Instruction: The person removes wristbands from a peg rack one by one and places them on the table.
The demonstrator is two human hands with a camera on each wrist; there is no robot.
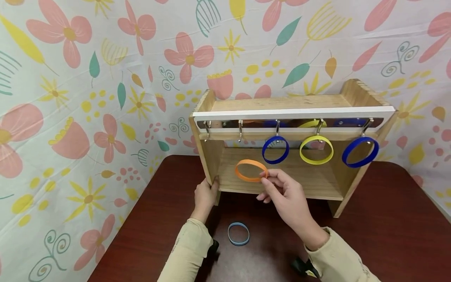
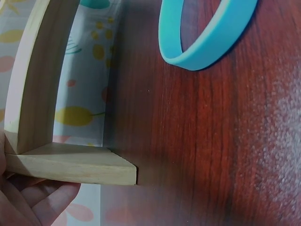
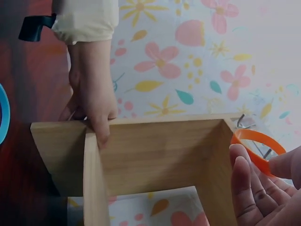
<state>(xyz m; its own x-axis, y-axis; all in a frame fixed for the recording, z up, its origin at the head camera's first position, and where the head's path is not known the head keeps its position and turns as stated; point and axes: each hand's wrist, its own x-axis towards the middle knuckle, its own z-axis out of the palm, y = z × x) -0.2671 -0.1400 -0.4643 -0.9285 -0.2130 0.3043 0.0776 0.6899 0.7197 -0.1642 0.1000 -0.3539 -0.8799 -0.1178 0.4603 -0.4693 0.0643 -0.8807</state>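
Note:
An orange band (image 1: 251,170) is pinched between the thumb and fingers of my right hand (image 1: 287,197), held in front of the wooden rack (image 1: 282,102) and below its hooks. My left hand (image 1: 205,197) grips the lower left side of the rack; in the left wrist view its fingers (image 2: 51,202) lie behind the wooden edge (image 2: 75,167). Two blue bands (image 1: 275,150) (image 1: 360,152) and a yellow band (image 1: 316,150) hang from hooks. The two hooks at the left (image 1: 206,131) (image 1: 240,131) hold no band.
A light blue band (image 1: 238,234) lies on the dark red table (image 1: 169,203), in front of the rack. Behind the table hangs a flowered cloth (image 1: 105,78).

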